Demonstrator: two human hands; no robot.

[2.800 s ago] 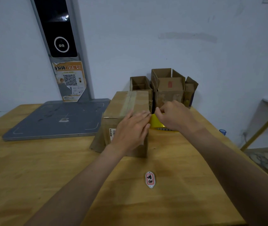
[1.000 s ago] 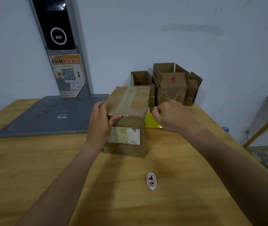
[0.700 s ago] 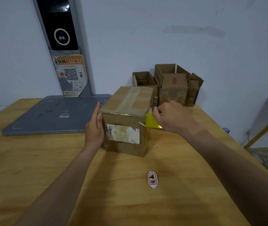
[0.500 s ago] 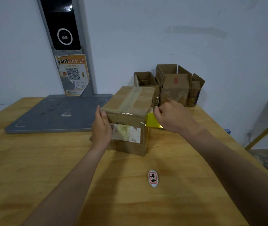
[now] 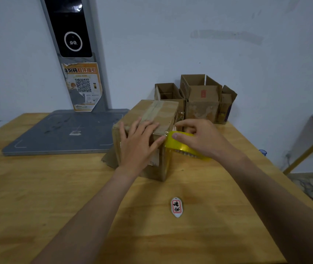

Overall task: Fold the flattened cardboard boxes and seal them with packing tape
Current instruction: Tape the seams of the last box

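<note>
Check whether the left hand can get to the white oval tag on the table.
Probably yes. The left hand lies flat on the box, holding nothing, and the tag lies on bare table nearer the person, with nothing between.

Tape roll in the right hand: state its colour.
Yellow tape roll, seen only in the head view.

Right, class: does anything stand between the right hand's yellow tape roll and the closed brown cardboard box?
Nothing visible does. The yellow tape roll, gripped by the right hand, sits beside the closed brown cardboard box; the left hand lies flat on its near edge.
</note>
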